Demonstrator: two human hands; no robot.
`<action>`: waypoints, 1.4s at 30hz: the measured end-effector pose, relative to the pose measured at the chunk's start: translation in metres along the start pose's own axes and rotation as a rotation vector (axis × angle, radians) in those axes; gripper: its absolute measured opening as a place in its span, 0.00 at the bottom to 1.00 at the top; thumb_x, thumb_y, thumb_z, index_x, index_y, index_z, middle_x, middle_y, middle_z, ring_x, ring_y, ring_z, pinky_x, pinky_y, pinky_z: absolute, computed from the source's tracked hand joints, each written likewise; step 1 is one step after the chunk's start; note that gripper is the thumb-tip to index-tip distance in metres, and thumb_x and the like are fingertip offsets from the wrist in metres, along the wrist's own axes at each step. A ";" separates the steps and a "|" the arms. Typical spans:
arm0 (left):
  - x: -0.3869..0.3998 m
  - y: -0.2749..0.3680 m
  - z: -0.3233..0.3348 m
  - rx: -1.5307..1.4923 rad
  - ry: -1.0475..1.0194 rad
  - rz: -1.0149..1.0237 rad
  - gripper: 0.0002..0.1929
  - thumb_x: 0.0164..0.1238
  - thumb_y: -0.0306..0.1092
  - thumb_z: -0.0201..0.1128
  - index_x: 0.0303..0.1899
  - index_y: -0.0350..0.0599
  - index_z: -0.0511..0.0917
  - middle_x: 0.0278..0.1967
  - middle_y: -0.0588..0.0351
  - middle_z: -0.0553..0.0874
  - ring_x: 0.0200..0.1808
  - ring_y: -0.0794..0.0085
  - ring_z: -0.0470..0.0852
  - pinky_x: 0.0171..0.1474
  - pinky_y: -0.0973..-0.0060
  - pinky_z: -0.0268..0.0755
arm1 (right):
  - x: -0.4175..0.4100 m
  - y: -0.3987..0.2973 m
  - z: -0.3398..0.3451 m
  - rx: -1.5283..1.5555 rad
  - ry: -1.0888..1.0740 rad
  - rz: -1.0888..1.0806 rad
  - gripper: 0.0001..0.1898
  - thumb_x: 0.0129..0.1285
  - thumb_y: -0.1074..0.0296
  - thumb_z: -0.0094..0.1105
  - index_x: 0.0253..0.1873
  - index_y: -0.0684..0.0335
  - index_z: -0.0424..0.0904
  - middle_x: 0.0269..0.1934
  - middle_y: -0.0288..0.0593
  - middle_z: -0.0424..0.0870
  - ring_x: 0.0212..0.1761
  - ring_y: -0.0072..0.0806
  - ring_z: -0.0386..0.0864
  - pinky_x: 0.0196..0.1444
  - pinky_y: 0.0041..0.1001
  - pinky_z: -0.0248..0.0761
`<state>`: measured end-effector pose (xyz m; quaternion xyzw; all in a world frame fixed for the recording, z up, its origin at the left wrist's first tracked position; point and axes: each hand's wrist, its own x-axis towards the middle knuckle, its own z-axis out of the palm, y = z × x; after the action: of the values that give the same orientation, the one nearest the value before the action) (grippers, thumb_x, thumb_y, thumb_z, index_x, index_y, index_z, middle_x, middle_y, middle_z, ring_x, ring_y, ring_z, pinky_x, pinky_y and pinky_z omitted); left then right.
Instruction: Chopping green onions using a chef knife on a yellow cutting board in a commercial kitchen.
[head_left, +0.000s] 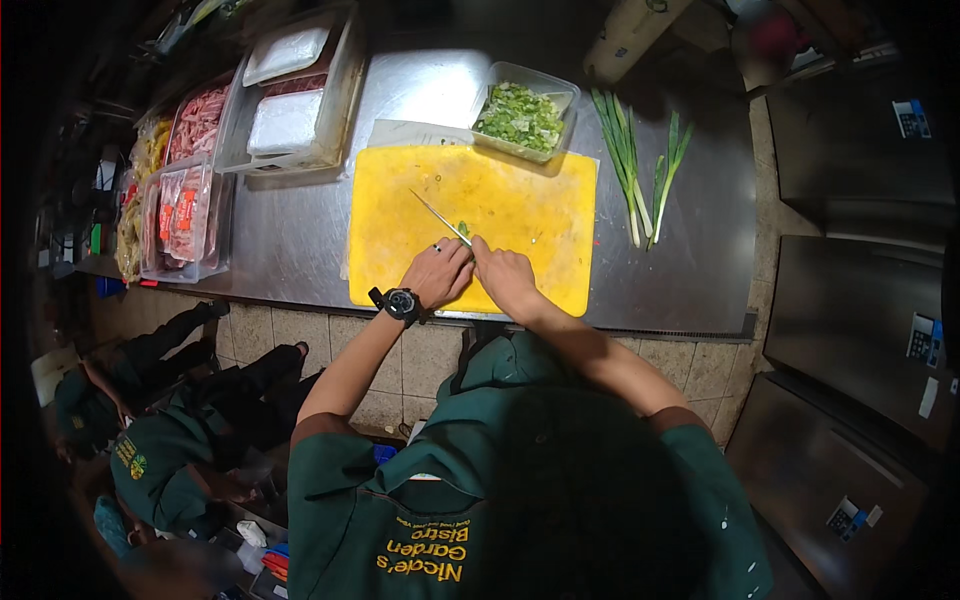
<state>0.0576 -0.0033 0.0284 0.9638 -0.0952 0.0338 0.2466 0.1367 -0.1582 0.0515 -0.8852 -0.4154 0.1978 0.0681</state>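
On a yellow cutting board, my right hand is closed around the handle of a kitchen knife, whose blade points up and left. My left hand, with a ring and a wristwatch, presses down close beside it on a small piece of green onion; the fingers hide most of that piece. Chopped green onion fills much of a clear plastic container standing at the board's upper right edge. Whole green onions lie in two groups on the steel table to the right.
Plastic tubs at the left hold wrapped white packs, raw sliced meat and packaged meat. Paper lies behind the board. Steel cabinet fronts stand to the right. Co-workers are at the lower left.
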 end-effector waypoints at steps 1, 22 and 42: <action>-0.001 -0.001 0.001 -0.002 -0.001 -0.002 0.11 0.68 0.36 0.60 0.44 0.39 0.76 0.38 0.46 0.78 0.41 0.53 0.78 0.43 0.62 0.74 | -0.004 -0.001 -0.002 0.000 -0.003 0.000 0.08 0.72 0.66 0.49 0.51 0.60 0.69 0.35 0.48 0.88 0.36 0.40 0.89 0.35 0.37 0.81; -0.002 -0.006 0.009 -0.081 0.054 0.033 0.09 0.66 0.31 0.60 0.43 0.36 0.75 0.38 0.43 0.77 0.41 0.49 0.76 0.44 0.60 0.73 | -0.006 -0.003 -0.001 0.023 -0.080 0.035 0.06 0.72 0.68 0.48 0.49 0.60 0.68 0.35 0.47 0.88 0.37 0.41 0.89 0.35 0.36 0.81; -0.006 -0.009 -0.001 -0.084 0.001 0.055 0.08 0.68 0.33 0.59 0.42 0.39 0.77 0.38 0.47 0.78 0.41 0.54 0.78 0.45 0.62 0.74 | -0.023 -0.003 0.005 0.052 -0.022 0.050 0.13 0.69 0.63 0.56 0.52 0.61 0.67 0.28 0.50 0.86 0.32 0.47 0.87 0.33 0.41 0.79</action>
<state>0.0540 0.0055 0.0241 0.9497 -0.1229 0.0373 0.2857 0.1191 -0.1737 0.0544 -0.8910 -0.3887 0.2198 0.0818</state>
